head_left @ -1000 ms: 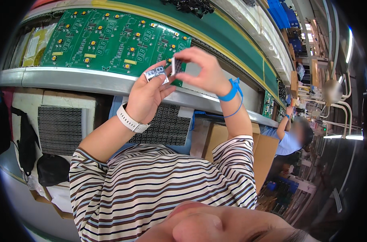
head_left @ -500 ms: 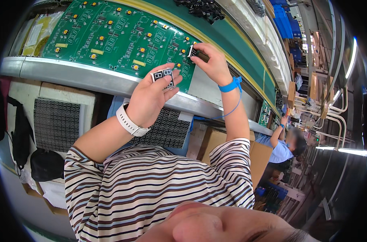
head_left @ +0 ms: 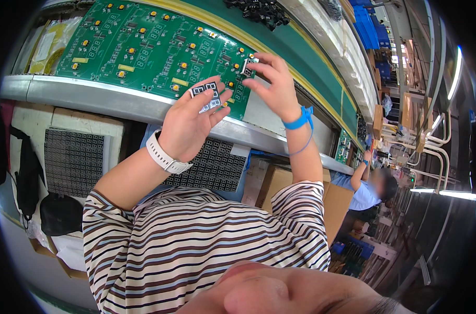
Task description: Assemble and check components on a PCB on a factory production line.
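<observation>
My left hand (head_left: 188, 123), with a white watch on its wrist, is closed around a few seven-segment displays (head_left: 211, 94), black-faced with white digits. The thumb lies across them. To its right, my right hand (head_left: 277, 86) has its fingers spread beside another seven-segment display (head_left: 247, 68), at the right end of a green circuit board panel (head_left: 159, 57). A fingertip seems to touch that display, while the thumb is apart from it. Whether its pins sit in the board is hidden. Small yellow-topped buttons (head_left: 183, 65) dot the panel.
A metal rail (head_left: 107, 89) runs along the panel's near side. Trays of displays lie below it, one at left (head_left: 75, 162) and another (head_left: 212, 165) under my left forearm. Black parts (head_left: 261, 11) lie on the green belt (head_left: 311, 65). A co-worker (head_left: 363, 191) is at far right.
My right hand's fingers have spread from their pinch on the display, which has shifted slightly left. My left hand has moved slightly left, turning its displays.
</observation>
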